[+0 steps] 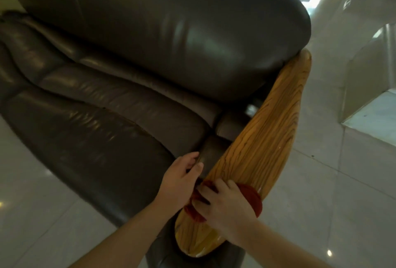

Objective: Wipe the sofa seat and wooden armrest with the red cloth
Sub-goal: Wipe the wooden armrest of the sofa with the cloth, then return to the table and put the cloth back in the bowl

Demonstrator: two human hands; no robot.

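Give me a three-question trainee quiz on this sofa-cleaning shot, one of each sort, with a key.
1. True or false: the red cloth lies on the sofa seat.
2. Which hand presses the cloth? A) left hand B) right hand C) both
3. Fill in: the cloth sits at the ____ end of the wooden armrest, as seen from the camera.

Key: 1 false, it is on the armrest. 2 B; the left hand rests on the dark leather beside the armrest. 3 near.
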